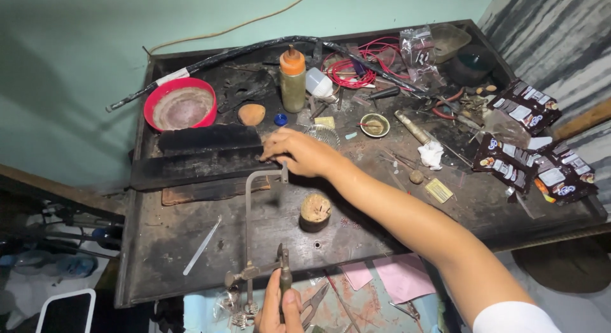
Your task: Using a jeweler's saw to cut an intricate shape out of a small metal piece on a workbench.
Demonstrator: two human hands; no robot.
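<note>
- On the dark, scuffed metal tabletop [191,237], a thin metal-framed jeweller's saw [249,231] stands on edge, its frame running from near edge toward the middle.
- Left hand [279,305]: at the bottom edge of view, fingers curled tight around the saw's dark handle [284,272].
- Right hand [299,151]: reaches across from the right, palm down, fingers bent; the fingertips press on the edge of a long black flat block [203,158] at the saw frame's far end. Whether it pinches anything small cannot be told.
- Small round wooden stump with a notched top [315,212]: just right of the saw frame, below the right forearm.
- Slim metal tweezers [202,246]: lying flat, left of the saw, apart from it.
- Red round plastic bowl with a pale grey inside [180,104]: far left of the tabletop.
- Green bottle with an orange cap [293,78]: upright at the back, beside a small white bottle [318,83].
- Coil of red wire [353,65]: at the back, right of the bottles.
- Small round metal dish [374,125]: right of the right hand, near it.
- Dark printed foil sachets [541,142]: strung along the right edge.
- Pink paper sheets [401,276]: below the tabletop's near edge.
</note>
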